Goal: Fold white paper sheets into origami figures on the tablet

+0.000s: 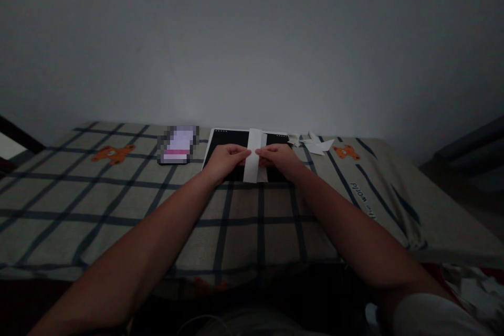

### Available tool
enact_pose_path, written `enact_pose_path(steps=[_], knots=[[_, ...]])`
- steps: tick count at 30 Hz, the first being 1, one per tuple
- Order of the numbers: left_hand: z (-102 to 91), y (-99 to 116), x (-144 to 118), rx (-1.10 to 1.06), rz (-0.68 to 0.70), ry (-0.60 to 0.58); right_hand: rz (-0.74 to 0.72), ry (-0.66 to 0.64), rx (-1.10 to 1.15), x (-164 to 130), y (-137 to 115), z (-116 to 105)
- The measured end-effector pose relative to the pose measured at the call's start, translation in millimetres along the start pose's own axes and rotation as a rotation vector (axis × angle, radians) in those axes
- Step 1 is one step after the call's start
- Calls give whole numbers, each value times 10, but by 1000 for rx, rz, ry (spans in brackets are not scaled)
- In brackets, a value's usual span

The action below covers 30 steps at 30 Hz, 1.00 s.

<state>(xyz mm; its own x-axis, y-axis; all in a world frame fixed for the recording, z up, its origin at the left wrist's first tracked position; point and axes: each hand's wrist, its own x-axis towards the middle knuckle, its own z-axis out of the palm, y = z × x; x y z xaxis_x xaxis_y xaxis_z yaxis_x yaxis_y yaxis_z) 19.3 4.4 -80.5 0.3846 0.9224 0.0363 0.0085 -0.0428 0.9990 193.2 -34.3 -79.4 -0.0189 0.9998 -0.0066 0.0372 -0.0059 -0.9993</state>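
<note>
Checked cloth covers the surface (118,194). On it lies a black board (226,142); across the board, a long white paper strip (252,160). Left hand (225,160) and right hand (280,159) pinch its edges, fingers closed.

Surface: a bed or mattress (118,205) is seen, spread with a beige cloth crossed by dark blue check lines.
Cloth print: orange bear figures are printed at 10 o'clock (112,154) and at 2 o'clock (346,152); dark lettering (363,198) is printed toward 3 o'clock.
Black board (230,143): laid flat at 12 o'clock, against the far edge.
White paper strip (252,155): laid lengthwise across the black board, its near end reaching the cloth.
Phone (179,144): laid at 11 o'clock, just beside the black board, its screen lit and blurred.
Folded paper pieces (315,144): gathered at 1 o'clock, near the board's right corner.
</note>
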Motion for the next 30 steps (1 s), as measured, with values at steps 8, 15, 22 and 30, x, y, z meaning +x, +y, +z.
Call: enact_pose_path(steps=[8, 15, 22, 30], knots=[[-7, -10, -7, -2, -55, -88, -54, 97, -60, -1, -22, 22], [0, 1, -2, 62, 21, -2, 3, 32, -21, 13, 10, -10], [9, -15, -5, 3, -18, -24, -59, 108, -64, 22, 11, 9], [-14, -37, 22, 59, 44, 40, -19, 22, -12, 17, 26, -2]])
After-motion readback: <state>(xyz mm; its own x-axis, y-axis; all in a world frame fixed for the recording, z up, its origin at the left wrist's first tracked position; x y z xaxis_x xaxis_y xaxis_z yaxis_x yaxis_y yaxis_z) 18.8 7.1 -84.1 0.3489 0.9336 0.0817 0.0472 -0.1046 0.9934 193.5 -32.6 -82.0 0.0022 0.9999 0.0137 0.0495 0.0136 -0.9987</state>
